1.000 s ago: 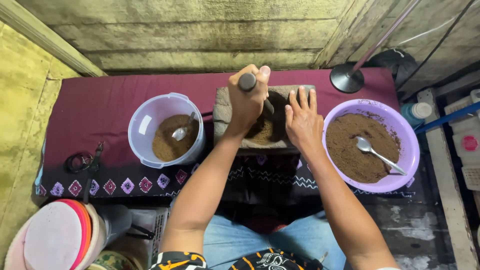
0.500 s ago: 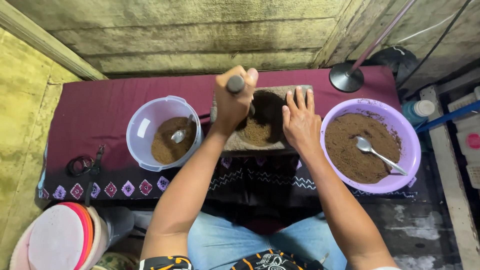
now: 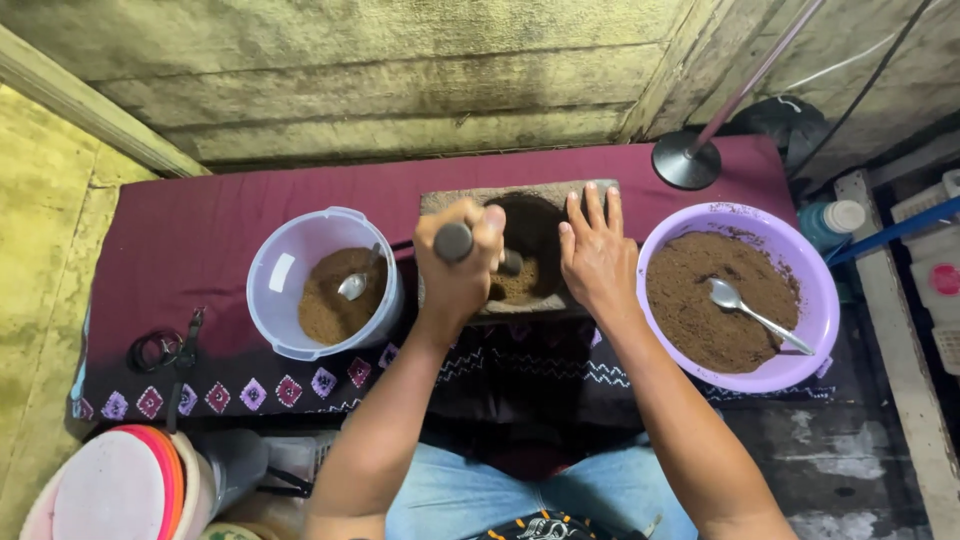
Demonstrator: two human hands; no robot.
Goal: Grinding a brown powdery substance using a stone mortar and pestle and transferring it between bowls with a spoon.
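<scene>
Pestle (image 3: 455, 241), a dark rod with a rounded grey butt, is seen in the head view clenched in the left hand (image 3: 460, 270), whose fingers are wrapped fully round it. Its long axis is tilted: the butt is turned toward the near left, while the working end slants down to the right, where it is seen over the hollow of the stone mortar (image 3: 525, 250). A little brown powder (image 3: 517, 284) is seen in that hollow, just to the right of the fist, so the material lies right of and below the grip. The right hand (image 3: 597, 255) is laid flat on the right part of the block, fingers spread and pointed to the far side; nothing is grasped by it, and it rests just beside the hollow. The block is set on a maroon cloth (image 3: 200, 215) with a patterned near edge. To the left, a pale lidless tub (image 3: 320, 285) with brown powder and a spoon (image 3: 352, 286) is placed near the left forearm. To the right, a purple basin (image 3: 740, 295) filled with more powder and a second spoon (image 3: 755, 313) is found beside the right wrist. At the far right, a round black stand base (image 3: 686, 160) is visible.
</scene>
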